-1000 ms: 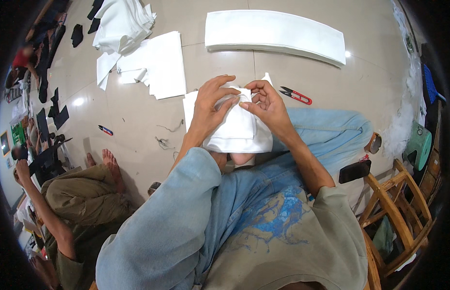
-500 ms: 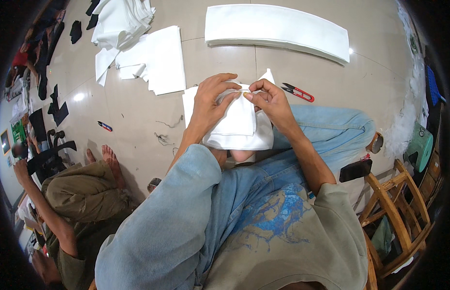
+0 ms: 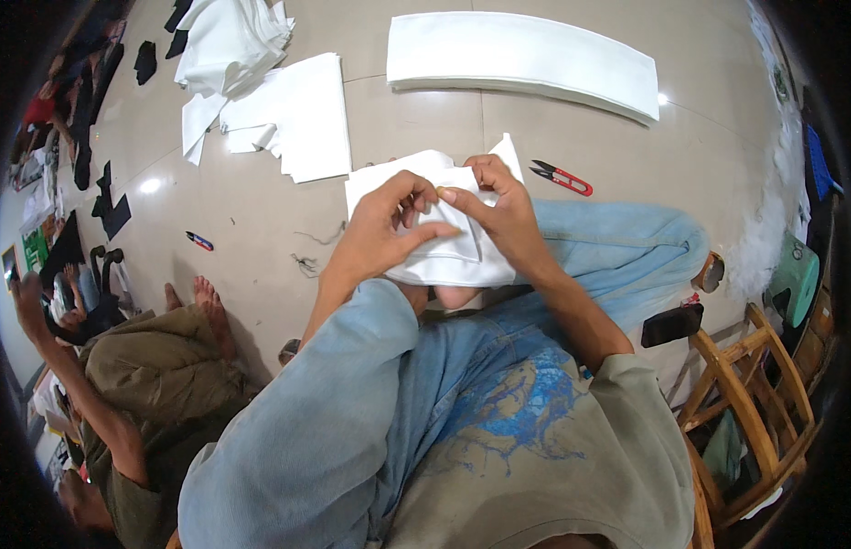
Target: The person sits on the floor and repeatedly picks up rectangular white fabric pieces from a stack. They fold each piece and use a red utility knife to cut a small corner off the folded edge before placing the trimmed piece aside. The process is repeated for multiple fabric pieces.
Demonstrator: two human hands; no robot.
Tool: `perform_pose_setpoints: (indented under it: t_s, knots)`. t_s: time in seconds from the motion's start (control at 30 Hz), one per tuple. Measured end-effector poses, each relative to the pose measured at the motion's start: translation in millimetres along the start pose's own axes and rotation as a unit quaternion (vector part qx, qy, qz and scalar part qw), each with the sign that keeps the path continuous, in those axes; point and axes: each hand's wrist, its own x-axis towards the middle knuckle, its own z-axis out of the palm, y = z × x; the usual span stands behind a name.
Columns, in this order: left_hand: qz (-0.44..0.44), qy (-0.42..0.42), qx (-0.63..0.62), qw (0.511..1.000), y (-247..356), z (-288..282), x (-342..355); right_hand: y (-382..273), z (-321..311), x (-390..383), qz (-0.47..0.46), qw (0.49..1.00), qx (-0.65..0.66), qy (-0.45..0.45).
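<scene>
White fabric pieces (image 3: pixel 416 272) lie layered over my legs and feet, with a smaller folded piece on top. My right hand (image 3: pixel 503 212) is closed on the upper edge of this folded piece, its thumb across the front and its fingers partly behind. My left hand (image 3: pixel 375 227) rests against the left side of the same piece. Its thumb is stretched over the cloth, apart from the curled fingers, and the index fingertip is close to the right thumb. Behind the hands, a pointed corner of white fabric sticks up.
Red-handled thread snips (image 3: pixel 562 177) lie right of the fabric, blue ones (image 3: pixel 199 241) at the left. Beyond are a long white fabric stack (image 3: pixel 521 64) and more white pieces (image 3: pixel 311 114). Another person's leg (image 3: pixel 160 366) is at the left. A wooden chair (image 3: pixel 736 393) stands right.
Both hands have come down and nearer to me from the cloth's top edge. My left thumb has spread away from its fingers. The other person's arm at the left has risen.
</scene>
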Motion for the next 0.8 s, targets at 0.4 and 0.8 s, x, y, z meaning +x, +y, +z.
perform_pose_setpoints:
  t_s: [0.4,0.8]
  knots:
    - [0.042,0.176,-0.171,0.968,2,-39,-58,-35,27,-13,0.029,0.982,0.126,0.141]
    - [0.197,0.305,-0.081,0.928,33,-84,140,-45,-236,58,-0.196,0.871,-0.218,0.394]
